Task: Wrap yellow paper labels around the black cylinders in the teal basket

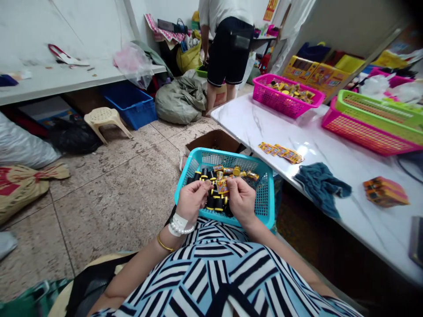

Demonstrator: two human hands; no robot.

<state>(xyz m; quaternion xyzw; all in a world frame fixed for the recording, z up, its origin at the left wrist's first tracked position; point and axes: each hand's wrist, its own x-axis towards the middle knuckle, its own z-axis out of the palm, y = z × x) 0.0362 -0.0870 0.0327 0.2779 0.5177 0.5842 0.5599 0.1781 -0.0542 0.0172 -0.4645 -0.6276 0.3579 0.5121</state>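
Note:
A blue plastic basket (270, 207) rests on my lap, holding several small black cylinders with yellow bands (218, 204) and several others wrapped in orange print (253, 175). Over it, my right hand (243, 201) pinches a small orange-and-yellow printed label (222, 186) between thumb and fingers. My left hand (191, 201) is closed in a pinch just left of the label; whatever is between its fingertips is too small to make out. A row of similar labels (280, 152) lies overlapping on the white table to the right.
On the marbled table (244, 114) are a pink basket (287, 110) of wrapped pieces, stacked pink and green baskets (373, 132), a dark blue cloth (322, 185) and an orange bundle (386, 192). A cardboard box (211, 140) sits beyond my basket. Another person (228, 53) stands farther back.

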